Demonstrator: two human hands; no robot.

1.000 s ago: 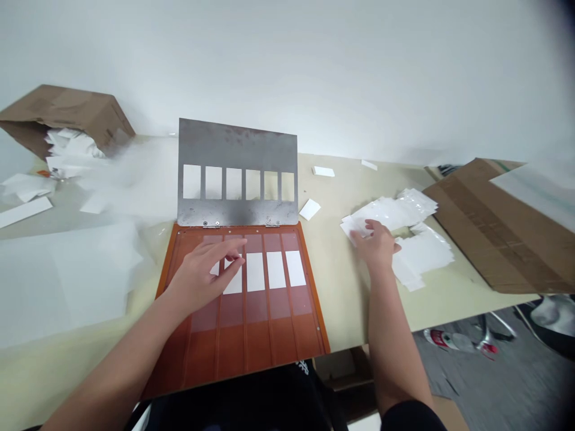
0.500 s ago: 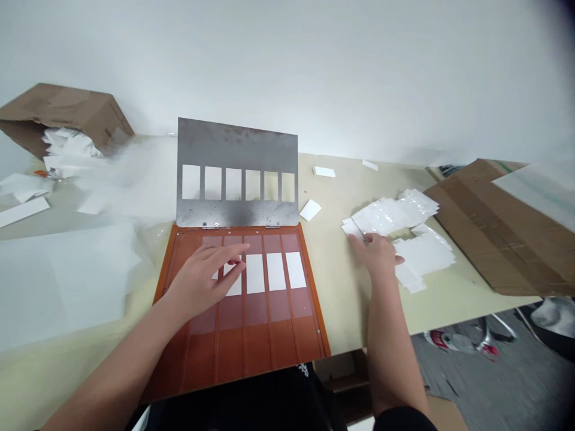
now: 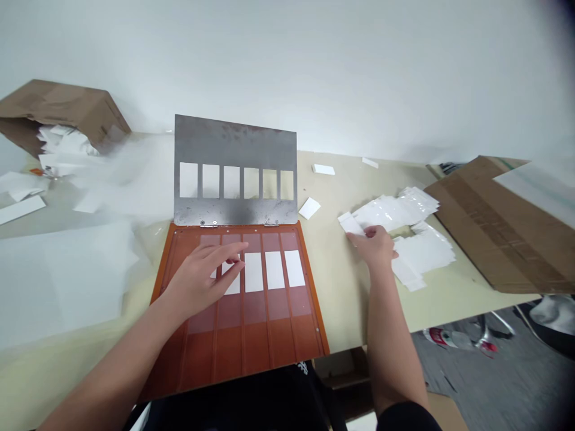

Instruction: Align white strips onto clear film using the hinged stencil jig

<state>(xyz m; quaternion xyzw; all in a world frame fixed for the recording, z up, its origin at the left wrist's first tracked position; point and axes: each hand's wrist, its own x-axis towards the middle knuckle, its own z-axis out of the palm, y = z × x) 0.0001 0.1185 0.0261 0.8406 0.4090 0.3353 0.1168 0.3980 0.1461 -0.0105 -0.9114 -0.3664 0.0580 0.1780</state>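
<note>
An orange grooved board [image 3: 265,347] lies in front of me, and a grey metal plate [image 3: 233,143] with several rectangular windows stands raised on hinges at its far edge. White cards [image 3: 254,272] lie in a row across the grooves. Over the left part of this row is my left hand [image 3: 202,272], thumb and forefinger apart, nothing seen between them; it hides some cards. To the right, my right hand [image 3: 375,244] pinches a white card [image 3: 351,223] at the near left end of a pile of white, partly shiny pieces [image 3: 390,212].
A second white pile [image 3: 424,257] lies by the right hand. A small white stack [image 3: 309,208] and a white block [image 3: 324,169] lie right of the plate. Cardboard boxes stand at left [image 3: 67,102] and right [image 3: 507,227]. Translucent sheets [image 3: 63,281] cover the left of the table.
My right hand has shifted slightly left, and the white card at its fingertips now sticks out from the pile's end. My left hand stays over the board. The view has moved slightly.
</note>
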